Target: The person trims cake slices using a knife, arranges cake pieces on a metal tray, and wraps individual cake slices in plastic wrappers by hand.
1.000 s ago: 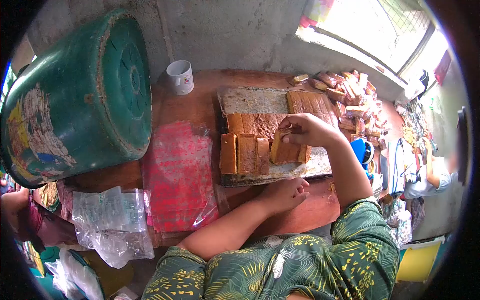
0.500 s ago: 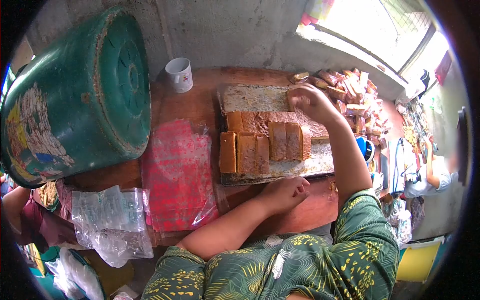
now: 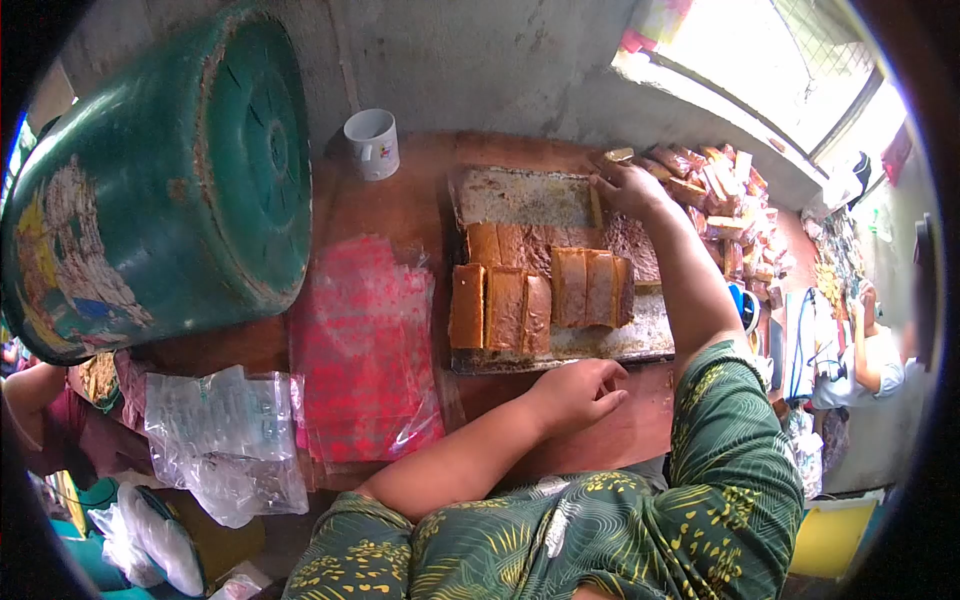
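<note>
My right hand (image 3: 632, 190) reaches over the far right of a worn metal tray (image 3: 530, 190). Its fingers curl down beside a small wrapped piece (image 3: 618, 155) and the upright brown edge of a cake strip (image 3: 596, 206); what lies under the fingertips is hidden. My left hand (image 3: 583, 392) rests near the tray's front edge, fingers loosely bent, thumb apart, holding nothing. On the tray, a brown cake slab (image 3: 525, 240) lies behind cut cake slices (image 3: 590, 285) and several more slices (image 3: 505, 310) at the left.
Many wrapped cake pieces (image 3: 715, 195) are heaped at the back right. Left of the tray lie red-printed plastic wrappers (image 3: 365, 350) and clear plastic bags (image 3: 220, 430). A white mug (image 3: 373, 150) stands behind, beside a large green drum (image 3: 150, 190). Another person (image 3: 865, 350) sits at the far right.
My right hand has moved slightly outward, to the far right corner of the tray near the wrapped piece. My left hand has shifted little, its fingers turning slightly. The whole view has tilted slightly.
</note>
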`<state>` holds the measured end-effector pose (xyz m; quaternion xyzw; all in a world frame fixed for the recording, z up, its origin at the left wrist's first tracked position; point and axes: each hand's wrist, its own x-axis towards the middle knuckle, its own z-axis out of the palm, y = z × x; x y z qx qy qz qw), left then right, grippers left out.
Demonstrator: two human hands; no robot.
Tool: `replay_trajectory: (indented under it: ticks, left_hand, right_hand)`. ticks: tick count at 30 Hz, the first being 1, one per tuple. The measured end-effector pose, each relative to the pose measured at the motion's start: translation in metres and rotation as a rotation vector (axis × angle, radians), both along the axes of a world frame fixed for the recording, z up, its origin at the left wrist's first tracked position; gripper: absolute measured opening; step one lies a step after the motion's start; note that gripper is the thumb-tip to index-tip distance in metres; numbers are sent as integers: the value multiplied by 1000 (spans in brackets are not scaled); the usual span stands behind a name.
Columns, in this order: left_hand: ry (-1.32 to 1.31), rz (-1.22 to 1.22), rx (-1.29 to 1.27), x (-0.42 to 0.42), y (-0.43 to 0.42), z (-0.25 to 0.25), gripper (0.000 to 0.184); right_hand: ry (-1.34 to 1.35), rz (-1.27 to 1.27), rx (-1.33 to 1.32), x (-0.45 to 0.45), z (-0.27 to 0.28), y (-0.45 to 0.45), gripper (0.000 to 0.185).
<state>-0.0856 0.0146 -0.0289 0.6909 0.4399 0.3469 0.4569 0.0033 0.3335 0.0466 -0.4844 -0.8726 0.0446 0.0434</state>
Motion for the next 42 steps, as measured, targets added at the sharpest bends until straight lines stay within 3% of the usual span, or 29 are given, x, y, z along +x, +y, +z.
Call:
replay_trajectory:
  ticks: [3,8,11,18,21,24,27,31,34,35,40,42]
  left_hand:
    - [-1,3,-4,-1,0,0,41]
    - [-23,-4,-18,0,0,1,40]
    - [-27,-9,-8,1,1,-4,39]
    - [6,-3,7,3,1,-5,38]
    - [-3,-3,13,3,1,-5,39]
    - [-5,-5,14,2,1,-3,39]
    - [-6,-8,1,0,0,0,40]
    - [-24,0,-7,4,0,-8,40]
    - [-26,11,-34,6,0,-7,38]
    - [-22,14,-42,5,0,-4,37]
    - [0,21,-5,1,-3,4,37]
    - [17,19,-12,-1,-4,7,38]
  right_hand:
    - [11,60,93,2,9,-2,52]
    - [200,403,337,20,12,6,29]
    - [215,387,325,26,32,-11,26]
    - [287,522,246,43,28,-11,33]
    - [200,495,187,42,27,-13,35]
    - [75,443,241,40,31,-27,31]
    - [151,511,397,41,27,-26,35]
    - [316,418,481,49,38,-31,37]
    - [517,340,321,68,51,-37,41]
    - [436,236,239,79,59,-43,39]
    - [543,173,-12,119,66,-78,42]
    - [316,144,-98,126,76,-102,44]
